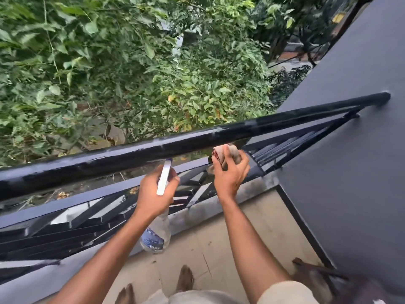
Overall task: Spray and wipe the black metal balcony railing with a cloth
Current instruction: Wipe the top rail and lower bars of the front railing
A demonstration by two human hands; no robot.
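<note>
Head view looks down along two bare forearms at a balcony edge. Of the two hands, the left hand (156, 189) is curled round the neck of a clear plastic spray bottle with a white trigger head and a blue label (156, 235). The bottle's body hangs below the wrist, and its nozzle points up at the bar just above the knuckles. Just beside it, the right hand (230, 174) grips a bunched pinkish-beige cloth with a dark red edge (230, 153), raised close under the same bar; whether the cloth touches the metal cannot be told.

Above both hands the black metal balcony railing (197, 141) shows its round glossy top bar, marked with pale streaks, rising from lower left to upper right. Its flat slats slant below and behind the hands. To the right of the right hand the bar meets a dark grey wall (350, 150). Beneath the forearms lie a beige tiled floor (219, 238) and a bare foot (185, 279). Beyond the bar, dense green foliage (109, 62) fills the far side.
</note>
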